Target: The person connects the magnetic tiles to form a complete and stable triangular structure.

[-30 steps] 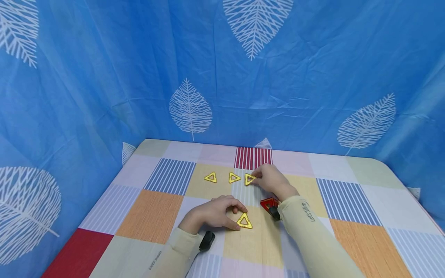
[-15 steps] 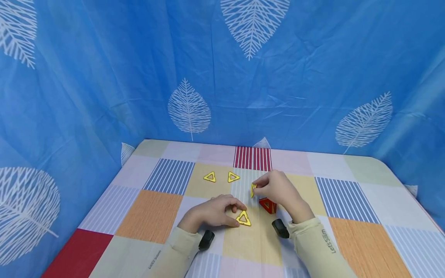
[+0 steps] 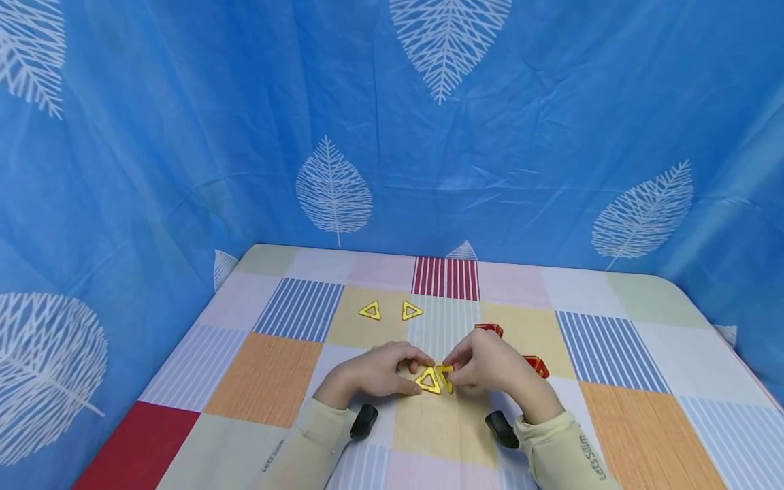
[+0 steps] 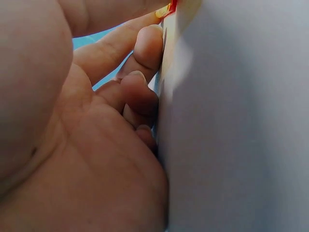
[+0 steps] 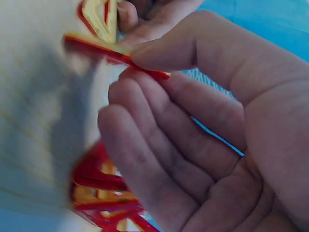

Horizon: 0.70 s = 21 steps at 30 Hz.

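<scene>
In the head view my left hand [image 3: 381, 373] rests on the table, thumb and index finger holding a flat yellow triangular tile [image 3: 431, 390] by its edge. My right hand [image 3: 493, 364] pinches a second yellow triangular tile [image 3: 444, 379] between thumb and fingers. It tilts upward right beside the first tile. In the right wrist view this tile [image 5: 91, 46] shows a red edge under its yellow face, and the left hand's tile [image 5: 110, 24] appears beyond it. The left wrist view mostly shows the palm and curled fingers [image 4: 140, 96]; its tile is largely hidden there.
Two more yellow triangular tiles, a left one [image 3: 378, 312] and a right one [image 3: 404, 312], lie flat farther back. A red piece [image 3: 492, 329] and another red piece [image 3: 537, 366] show around my right hand and wrist. A blue leaf-patterned curtain [image 3: 539, 136] hangs behind the patchwork-covered table [image 3: 612, 354].
My right hand has picked up the rightmost yellow tile of the back row and brought it toward me, beside the left hand's tile. The left hand has stayed almost still.
</scene>
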Motion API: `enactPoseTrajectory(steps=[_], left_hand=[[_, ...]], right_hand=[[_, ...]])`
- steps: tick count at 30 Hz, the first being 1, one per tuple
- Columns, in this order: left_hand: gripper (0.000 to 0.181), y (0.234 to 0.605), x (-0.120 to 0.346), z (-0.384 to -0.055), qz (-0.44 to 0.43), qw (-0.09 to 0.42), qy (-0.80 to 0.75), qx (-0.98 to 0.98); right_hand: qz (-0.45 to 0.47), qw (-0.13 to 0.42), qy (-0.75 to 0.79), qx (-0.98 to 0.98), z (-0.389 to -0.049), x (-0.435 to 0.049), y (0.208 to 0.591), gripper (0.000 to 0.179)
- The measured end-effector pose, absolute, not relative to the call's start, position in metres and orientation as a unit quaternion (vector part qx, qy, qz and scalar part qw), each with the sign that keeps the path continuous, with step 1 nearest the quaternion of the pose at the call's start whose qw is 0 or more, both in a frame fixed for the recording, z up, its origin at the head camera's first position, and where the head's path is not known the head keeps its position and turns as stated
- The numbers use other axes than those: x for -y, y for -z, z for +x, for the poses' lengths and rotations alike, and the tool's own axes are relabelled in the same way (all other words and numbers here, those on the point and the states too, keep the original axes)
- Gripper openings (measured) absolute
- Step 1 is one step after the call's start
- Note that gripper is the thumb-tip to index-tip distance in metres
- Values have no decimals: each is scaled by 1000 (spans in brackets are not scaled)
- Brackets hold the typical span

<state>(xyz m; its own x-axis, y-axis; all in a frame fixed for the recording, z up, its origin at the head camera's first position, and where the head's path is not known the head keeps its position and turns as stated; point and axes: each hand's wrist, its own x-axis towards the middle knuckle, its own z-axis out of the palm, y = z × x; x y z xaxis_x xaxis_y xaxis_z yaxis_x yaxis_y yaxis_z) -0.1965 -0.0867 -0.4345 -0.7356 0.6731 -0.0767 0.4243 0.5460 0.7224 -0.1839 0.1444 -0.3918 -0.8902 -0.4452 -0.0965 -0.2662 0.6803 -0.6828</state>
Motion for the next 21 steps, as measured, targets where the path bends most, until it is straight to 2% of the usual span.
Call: enactPoseTrajectory(steps=[5,11,21], left_hand=[[36,434,86,-196,309,182,-369,-857],[32,433,86,-195,289,188,-388,-855],[28,434,86,-195,270,185,-419,-847]], right_hand=[[-202,135,397,-885,-180,-145,402,12],[-226,135,456,-850,-179,-145,418,30],[-219,101,446,-862,-179,-144,428,28]])
